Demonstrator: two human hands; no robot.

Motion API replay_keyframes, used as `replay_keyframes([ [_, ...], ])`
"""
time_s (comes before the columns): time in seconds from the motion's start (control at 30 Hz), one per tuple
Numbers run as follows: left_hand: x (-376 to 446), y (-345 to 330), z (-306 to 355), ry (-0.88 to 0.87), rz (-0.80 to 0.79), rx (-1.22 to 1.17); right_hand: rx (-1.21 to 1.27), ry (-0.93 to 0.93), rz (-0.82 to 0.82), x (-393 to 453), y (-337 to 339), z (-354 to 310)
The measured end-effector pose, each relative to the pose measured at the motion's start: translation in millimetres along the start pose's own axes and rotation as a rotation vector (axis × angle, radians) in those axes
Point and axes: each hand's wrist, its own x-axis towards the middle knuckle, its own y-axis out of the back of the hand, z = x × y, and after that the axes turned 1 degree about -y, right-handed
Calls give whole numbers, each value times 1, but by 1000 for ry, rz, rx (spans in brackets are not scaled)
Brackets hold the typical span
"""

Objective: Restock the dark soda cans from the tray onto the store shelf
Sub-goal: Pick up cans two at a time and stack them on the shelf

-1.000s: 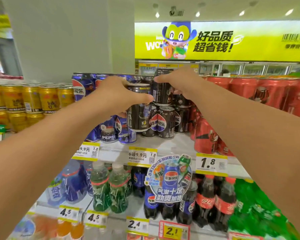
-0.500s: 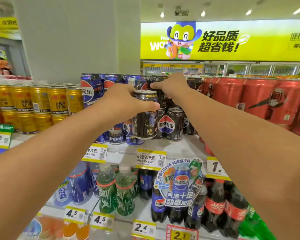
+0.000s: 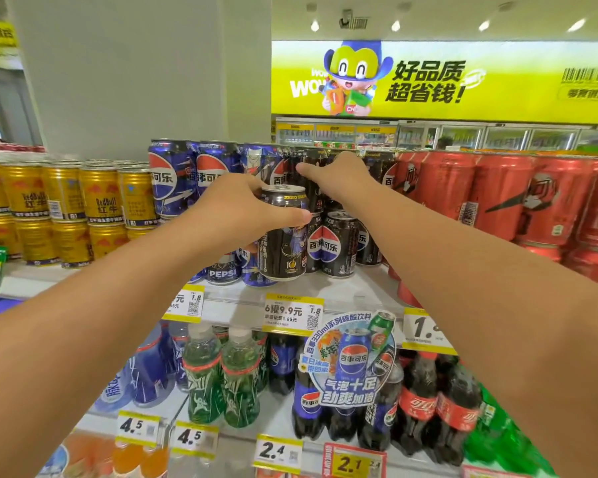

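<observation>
The shelf (image 3: 359, 291) carries gold cans (image 3: 97, 198) at left, blue cans (image 3: 173, 177) beside them and red cans (image 3: 497, 194) at right, with dark cans (image 3: 339, 243) between blue and red. The left hand (image 3: 235, 212) grips an upright dark can (image 3: 283, 236), thumb across its front near the top, fingers hidden behind it, its base just above the shelf's front. The right hand (image 3: 342, 174) rests on the upper stacked dark cans; whether its fingers grip one cannot be told.
</observation>
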Motion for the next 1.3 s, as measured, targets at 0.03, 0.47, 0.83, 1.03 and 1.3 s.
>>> replay_keyframes([
  [0.03, -1, 0, 0, -1, -4, -8, 17, 3, 13, -6, 4, 0],
  [0.47, -7, -12, 3, -45, -21, -59, 213, 100, -485, -91, 15, 52],
  [0.83, -21, -21, -25, -291, 29, 327, 333, 77, -305, -90, 9, 52],
  [1.03, -41, -20, -46, -332, -137, 647, 388, 38, -120, -72, 25, 46],
  [1.3, -44, -29, -64, -357, -226, 718, 367, 68, 92, -30, 27, 37],
])
